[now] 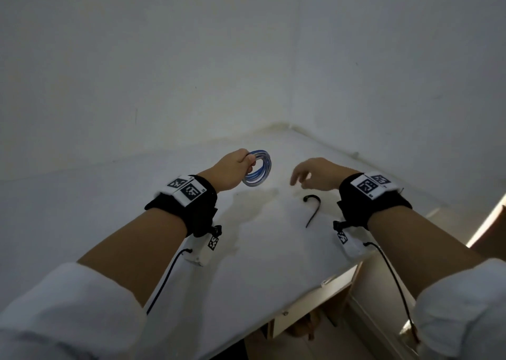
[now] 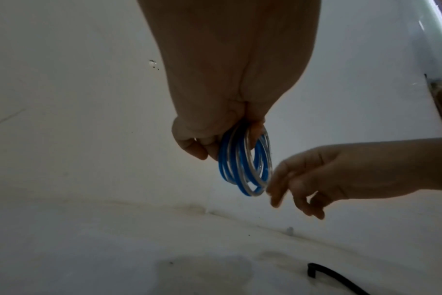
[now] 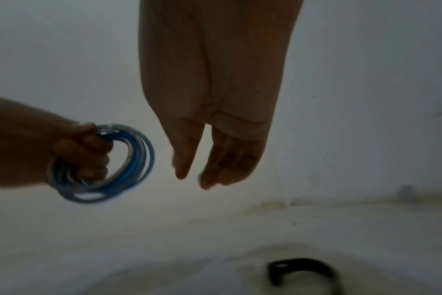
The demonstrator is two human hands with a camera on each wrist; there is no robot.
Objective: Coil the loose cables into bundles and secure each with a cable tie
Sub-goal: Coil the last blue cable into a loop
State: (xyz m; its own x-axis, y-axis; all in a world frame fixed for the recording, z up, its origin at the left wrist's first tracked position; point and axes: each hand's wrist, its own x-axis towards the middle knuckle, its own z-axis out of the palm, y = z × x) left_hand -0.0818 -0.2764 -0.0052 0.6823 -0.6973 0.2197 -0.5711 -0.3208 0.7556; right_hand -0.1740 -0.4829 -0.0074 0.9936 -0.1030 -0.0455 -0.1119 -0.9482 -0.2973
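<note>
White sleeves (image 1: 63, 313) pushed up both forearms; black wrist straps (image 1: 191, 203) bearing white square-coded marker tags (image 1: 368, 186); small white camera units (image 1: 201, 253); thin black cables (image 1: 394, 277).

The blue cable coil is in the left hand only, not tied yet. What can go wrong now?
The left hand grips the blue cable coil on one side only, so the loops could spring apart. The right hand is empty, and the black cable tie lies on the table, so one-handed pickup may be fiddly.

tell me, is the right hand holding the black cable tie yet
No, the right hand hangs open and empty above the table, where the black cable tie lies untouched.
</note>
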